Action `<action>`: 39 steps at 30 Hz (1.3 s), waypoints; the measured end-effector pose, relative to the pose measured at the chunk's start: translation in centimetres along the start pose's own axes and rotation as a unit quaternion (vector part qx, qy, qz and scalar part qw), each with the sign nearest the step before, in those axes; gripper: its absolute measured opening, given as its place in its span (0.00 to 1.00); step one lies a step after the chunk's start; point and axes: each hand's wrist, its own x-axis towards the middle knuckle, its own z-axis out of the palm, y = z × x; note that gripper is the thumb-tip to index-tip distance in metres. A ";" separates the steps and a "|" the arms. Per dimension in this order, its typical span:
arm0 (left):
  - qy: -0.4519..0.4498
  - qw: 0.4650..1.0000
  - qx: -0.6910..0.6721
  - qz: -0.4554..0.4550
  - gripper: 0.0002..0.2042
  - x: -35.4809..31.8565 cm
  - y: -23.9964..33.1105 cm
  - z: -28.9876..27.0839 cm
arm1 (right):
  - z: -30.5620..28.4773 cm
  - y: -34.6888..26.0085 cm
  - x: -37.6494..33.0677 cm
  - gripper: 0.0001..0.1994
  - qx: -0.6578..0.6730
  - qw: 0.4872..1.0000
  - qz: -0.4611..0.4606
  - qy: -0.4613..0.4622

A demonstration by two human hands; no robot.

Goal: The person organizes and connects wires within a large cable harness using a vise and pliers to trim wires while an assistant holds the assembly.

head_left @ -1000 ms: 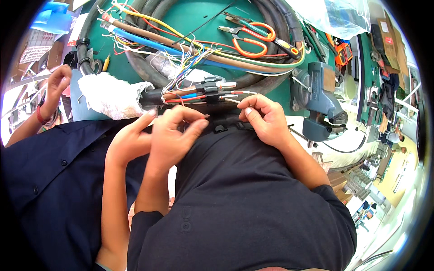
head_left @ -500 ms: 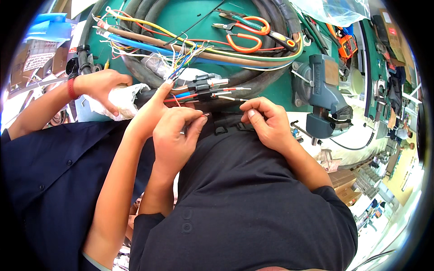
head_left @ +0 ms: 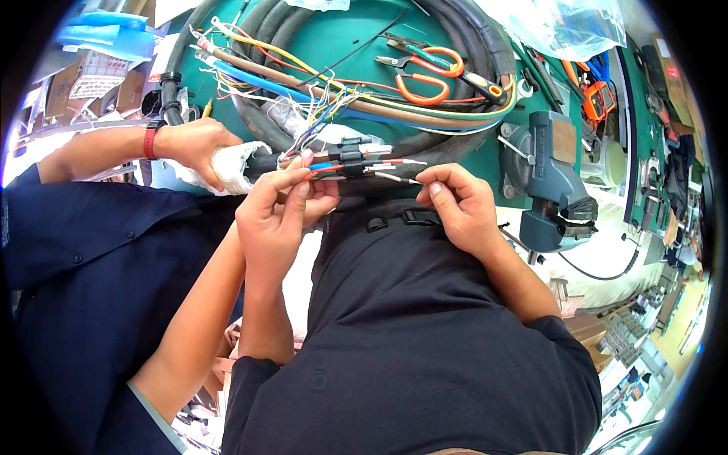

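My left hand (head_left: 271,216) is closed in a pinch beside the cable's cores; what lies between its fingertips is too small to make out. My right hand (head_left: 459,205) pinches the bare tip of a thin white wire (head_left: 393,177). That wire sticks out of a black holder (head_left: 351,162) clamped around several cores, red and blue ones among them. On my left a co-worker's hand (head_left: 197,148) grips the thick black cable by its white wrapping (head_left: 241,167). The co-worker's other hand (head_left: 322,201) is partly hidden behind my left hand, near the cores.
A coiled black cable (head_left: 485,45) with a fanned bundle of coloured wires (head_left: 326,106) lies on the green bench (head_left: 353,38). Orange-handled cutters (head_left: 425,87) rest inside the coil. To the right stands a grey bench vise (head_left: 550,167), with a clear plastic bag (head_left: 569,26) behind it.
My left hand has moved up and left, closer to the cores. The co-worker's nearer hand has shifted from above my left hand to behind it. My right hand stays at the wire tip.
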 end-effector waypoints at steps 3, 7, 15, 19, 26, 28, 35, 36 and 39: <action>0.040 0.997 -0.064 0.009 0.06 0.4 0.1 -0.1 | -0.2 -0.1 0.3 0.07 0.015 1.000 -0.011 0.015; 0.071 0.993 -0.087 0.025 0.07 1.8 1.4 0.2 | -0.4 -0.5 0.7 0.07 0.019 0.999 -0.027 0.015; 0.089 0.990 -0.106 -0.002 0.08 2.4 2.2 0.0 | -1.3 -0.8 0.8 0.08 0.009 0.997 -0.062 0.033; 0.124 0.989 -0.083 0.016 0.07 2.8 1.8 -0.9 | -1.4 -0.4 1.3 0.08 0.019 0.996 -0.073 0.049; 0.147 0.984 -0.091 0.042 0.08 3.0 2.0 -1.6 | -1.6 -1.9 2.2 0.09 0.035 0.989 -0.098 0.109; 0.131 0.984 -0.118 0.040 0.08 2.9 2.4 -1.5 | -2.0 -2.3 2.6 0.09 0.025 0.986 -0.107 0.122; 0.122 0.962 -0.238 0.050 0.08 3.1 3.4 -1.8 | -2.1 -4.3 2.9 0.10 0.003 0.980 -0.140 0.143; 0.140 0.960 -0.238 0.052 0.08 3.3 3.9 -1.7 | -2.1 -4.3 2.8 0.10 0.004 0.980 -0.145 0.138; 0.175 0.966 -0.188 0.014 0.08 4.0 4.8 -2.3 | -2.0 -4.7 3.0 0.10 0.002 0.980 -0.152 0.129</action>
